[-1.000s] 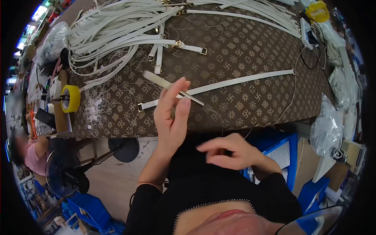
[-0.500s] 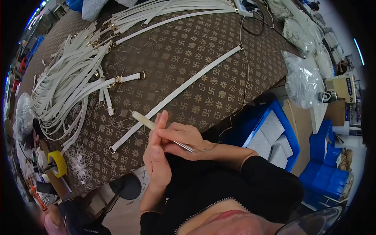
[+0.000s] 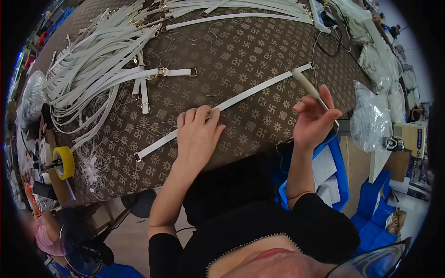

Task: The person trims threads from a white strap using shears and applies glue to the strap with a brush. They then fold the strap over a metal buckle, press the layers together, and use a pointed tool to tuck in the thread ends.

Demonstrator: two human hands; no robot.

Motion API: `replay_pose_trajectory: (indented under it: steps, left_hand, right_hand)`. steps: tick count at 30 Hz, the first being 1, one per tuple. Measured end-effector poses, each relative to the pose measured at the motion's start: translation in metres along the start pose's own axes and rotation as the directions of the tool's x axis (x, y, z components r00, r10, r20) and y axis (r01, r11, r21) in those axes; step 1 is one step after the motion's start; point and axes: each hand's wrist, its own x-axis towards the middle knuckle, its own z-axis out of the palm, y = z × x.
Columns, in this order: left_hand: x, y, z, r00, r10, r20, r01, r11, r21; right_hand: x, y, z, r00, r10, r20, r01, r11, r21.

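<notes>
A single white strap (image 3: 252, 91) lies straight across the brown patterned tablecloth (image 3: 241, 41), with a metal fitting at each end. Across the middle of this strap rests my left hand (image 3: 197, 139), palm down, fingers a little apart and touching it. My right hand (image 3: 315, 121) is raised near the table's front edge, closed on a pen-like tool (image 3: 306, 84) with a thick pale end and a thin metal shaft. The pale end is over the strap's right end. A large bundle of white straps (image 3: 88, 74) with gold buckles lies at the left.
Yellow tape (image 3: 64, 163) and thread scraps (image 3: 92, 171) are at the lower left. A power strip (image 3: 320, 17) with cables stands at the upper right, above a clear plastic bag (image 3: 370, 116). A blue crate (image 3: 345, 185) is below the table edge. Another person's pink sleeve (image 3: 46, 236) shows lower left.
My hands have moved apart: the left onto the middle of the strap, the right out to the right with the tool. The view has shifted slightly.
</notes>
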Motion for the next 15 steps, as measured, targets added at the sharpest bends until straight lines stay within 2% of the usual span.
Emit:
replay_pose_trajectory:
  steps: [1, 3, 4, 6, 9, 10, 12, 13, 15]
  left_hand:
    - [0.001, -0.003, 0.0, 0.999, 0.028, -0.039, -0.027, 0.999, 0.039]
    - [-0.007, -0.021, -0.007, 0.997, 0.076, -0.013, -0.074, 0.994, 0.086]
    - [-0.013, -0.03, -0.012, 0.993, 0.115, 0.011, -0.115, 0.984, 0.139]
    - [-0.026, -0.042, -0.03, 0.998, 0.057, 0.0, -0.056, 0.977, 0.204]
    - [-0.052, -0.076, -0.071, 0.989, 0.084, 0.121, -0.12, 0.934, 0.336]
    - [-0.061, -0.085, -0.086, 0.986, 0.066, 0.155, -0.12, 0.921, 0.371]
    - [-0.081, -0.101, -0.114, 0.981, -0.004, 0.193, -0.076, 0.909, 0.409]
    - [-0.09, -0.104, -0.121, 0.979, -0.023, 0.203, -0.065, 0.906, 0.418]
    - [-0.105, -0.108, -0.134, 0.967, -0.199, 0.16, 0.109, 0.888, 0.447]
  right_hand:
    - [0.005, -0.006, -0.003, 0.996, 0.046, -0.077, -0.047, 0.999, -0.016]
    - [0.013, -0.013, -0.006, 0.975, 0.11, -0.191, -0.108, 0.994, 0.02]
    - [0.015, -0.014, -0.008, 0.974, 0.111, -0.195, -0.111, 0.994, 0.016]
    - [0.019, -0.015, -0.013, 0.978, 0.155, -0.138, -0.142, 0.985, 0.1]
    - [0.022, -0.014, -0.017, 0.97, 0.2, -0.137, -0.186, 0.977, 0.108]
    - [0.022, -0.013, -0.015, 0.968, 0.212, -0.134, -0.198, 0.974, 0.113]
    - [0.021, -0.01, -0.01, 0.962, 0.271, -0.033, -0.249, 0.922, 0.296]
    - [0.02, -0.006, -0.008, 0.957, 0.29, -0.027, -0.268, 0.913, 0.306]
    - [0.018, 0.004, -0.003, 0.958, 0.283, 0.033, -0.282, 0.925, 0.255]
